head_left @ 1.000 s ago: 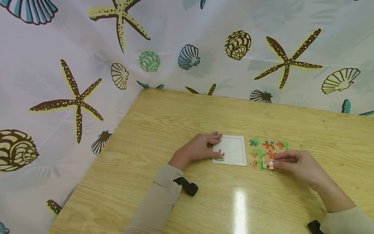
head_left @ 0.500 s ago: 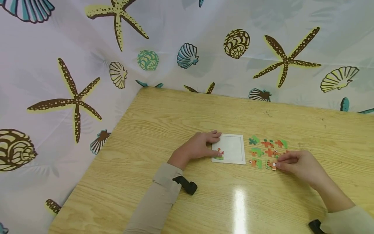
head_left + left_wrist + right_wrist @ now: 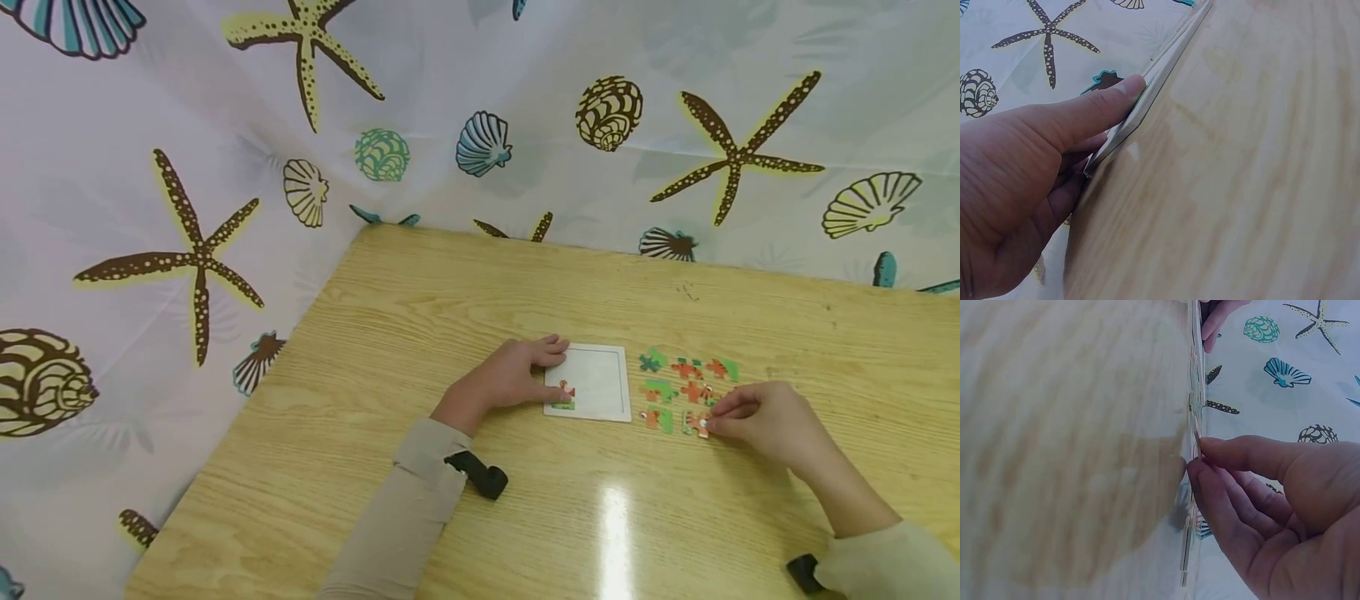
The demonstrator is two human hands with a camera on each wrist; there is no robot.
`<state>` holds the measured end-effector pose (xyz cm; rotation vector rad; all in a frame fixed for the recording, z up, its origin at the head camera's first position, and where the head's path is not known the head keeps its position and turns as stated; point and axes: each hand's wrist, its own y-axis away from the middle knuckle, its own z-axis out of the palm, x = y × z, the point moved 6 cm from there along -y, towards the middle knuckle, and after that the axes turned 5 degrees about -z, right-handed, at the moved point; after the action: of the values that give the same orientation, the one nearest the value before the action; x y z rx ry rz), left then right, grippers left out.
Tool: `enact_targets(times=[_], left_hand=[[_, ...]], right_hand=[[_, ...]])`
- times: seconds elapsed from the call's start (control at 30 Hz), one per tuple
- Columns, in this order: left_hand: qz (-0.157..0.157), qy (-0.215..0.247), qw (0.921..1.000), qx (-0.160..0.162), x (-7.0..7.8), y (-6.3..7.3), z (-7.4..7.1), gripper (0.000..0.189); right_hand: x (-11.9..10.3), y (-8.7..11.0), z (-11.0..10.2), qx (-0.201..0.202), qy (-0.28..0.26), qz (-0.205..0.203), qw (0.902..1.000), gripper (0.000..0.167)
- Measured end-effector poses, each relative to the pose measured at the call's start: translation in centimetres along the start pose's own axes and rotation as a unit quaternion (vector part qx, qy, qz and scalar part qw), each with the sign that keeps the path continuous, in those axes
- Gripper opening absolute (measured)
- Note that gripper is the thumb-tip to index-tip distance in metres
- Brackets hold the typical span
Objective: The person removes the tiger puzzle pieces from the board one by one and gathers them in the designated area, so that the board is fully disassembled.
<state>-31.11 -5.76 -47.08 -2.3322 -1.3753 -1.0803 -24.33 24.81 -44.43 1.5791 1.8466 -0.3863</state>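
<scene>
On the wooden table lies a white square puzzle board (image 3: 600,387) with a thin dark inner outline. One printed puzzle piece (image 3: 566,402), orange and green, sits in its lower left corner. My left hand (image 3: 506,377) rests over the board's left side, thumb straight on that piece and fingers at the upper left corner. To the right, several loose puzzle pieces are laid out in rows. My right hand (image 3: 772,421) pinches an orange-and-white puzzle piece (image 3: 697,424) between thumb and fingers, at the bottom row. In the right wrist view, the thumb and fingertips (image 3: 1204,481) meet at the thin piece edge.
A green puzzle piece (image 3: 652,360) and an orange-green one (image 3: 723,369) lie in the top row; another (image 3: 657,419) is at bottom left. A black strap (image 3: 480,477) hangs at the left cuff. A shell-patterned cloth (image 3: 525,158) borders the table (image 3: 450,292) behind and left.
My right hand has shifted the pinched piece slightly right, away from the bottom left piece, and its printed face shows more clearly. The left hand stays on the board.
</scene>
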Motion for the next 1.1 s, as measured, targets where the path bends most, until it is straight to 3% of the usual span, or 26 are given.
enact_targets(times=[0.2, 0.5, 0.7, 1.1], left_hand=[[0.000, -0.008, 1.0000, -0.002, 0.1, -0.1, 0.0, 0.074], [-0.006, -0.004, 1.0000, -0.001, -0.1, -0.2, -0.2, 0.077], [-0.004, -0.006, 1.0000, -0.005, -0.4, -0.3, 0.0, 0.076], [-0.002, -0.012, 0.9999, -0.010, -0.3, -0.1, 0.0, 0.074]], right_hand=[[0.3, 0.0, -0.1, -0.004, 0.013, -0.011, 0.9999, 0.025], [0.9, 0.0, -0.7, -0.027, -0.060, -0.038, 0.9971, 0.035], [1.0, -0.1, -0.3, -0.041, -0.109, -0.035, 0.9926, 0.037], [-0.4, 0.0, -0.2, -0.048, -0.120, -0.053, 0.9902, 0.038]])
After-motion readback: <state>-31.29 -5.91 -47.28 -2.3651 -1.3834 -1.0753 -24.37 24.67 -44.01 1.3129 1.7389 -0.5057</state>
